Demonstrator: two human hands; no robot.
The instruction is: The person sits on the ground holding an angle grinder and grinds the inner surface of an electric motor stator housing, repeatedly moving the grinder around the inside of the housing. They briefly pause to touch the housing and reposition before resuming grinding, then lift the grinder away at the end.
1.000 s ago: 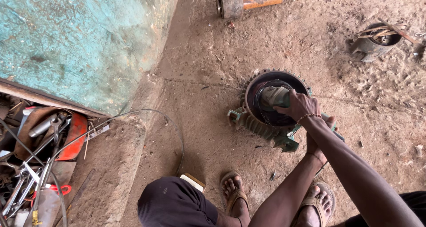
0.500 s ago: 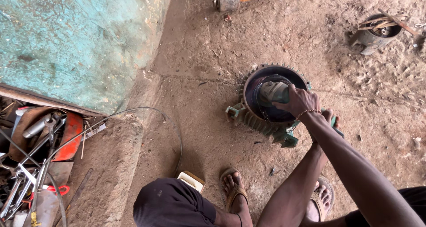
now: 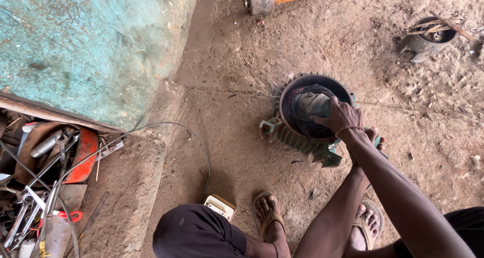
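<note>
Since half second ago: hands barely shifted, view dipped so my feet show more. Right hand (image 3: pixel 342 118) still over motor housing (image 3: pixel 302 137), fingers closed on grey rag (image 3: pixel 312 104) inside bore. Left hand (image 3: pixel 374 139) mostly hidden behind right wrist, at housing's rim; cannot tell grip. Housing stands on dirt floor (image 3: pixel 242 76), open end up, just ahead of my sandals. Judged heavy, rigid, finned cast metal; best gripped at rim or feet. Rag soft, light. Dark windings line bore. Far right, small can (image 3: pixel 426 39) with sticks. Left, tool heap (image 3: pixel 45 172).

small cream rectangular box (image 3: pixel 220 206) on ground beside left knee
</note>
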